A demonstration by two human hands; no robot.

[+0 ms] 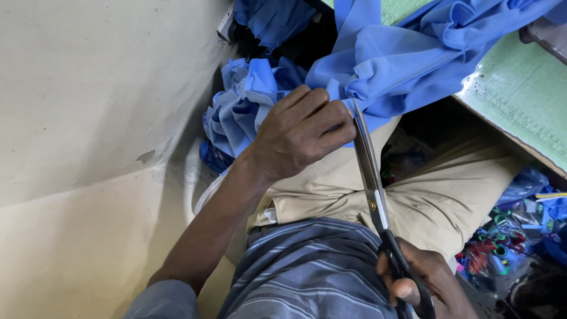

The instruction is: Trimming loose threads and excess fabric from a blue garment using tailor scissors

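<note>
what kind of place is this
Probably a tailoring or sewing workshop. The left hand bunches blue fabric while the right hand works long scissors at its edge. More blue cloth is piled by the wall, beside a green cutting table.

Matt blue cloth (407, 59), shiny metal scissors (369, 171) with black plastic handles

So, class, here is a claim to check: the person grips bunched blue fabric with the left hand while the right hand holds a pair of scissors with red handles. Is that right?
Not quite: the handles are black, not red. The head view shows the left hand gripping the bunched blue fabric, and the right hand holding the scissors, whose blades point up toward the cloth.
</note>
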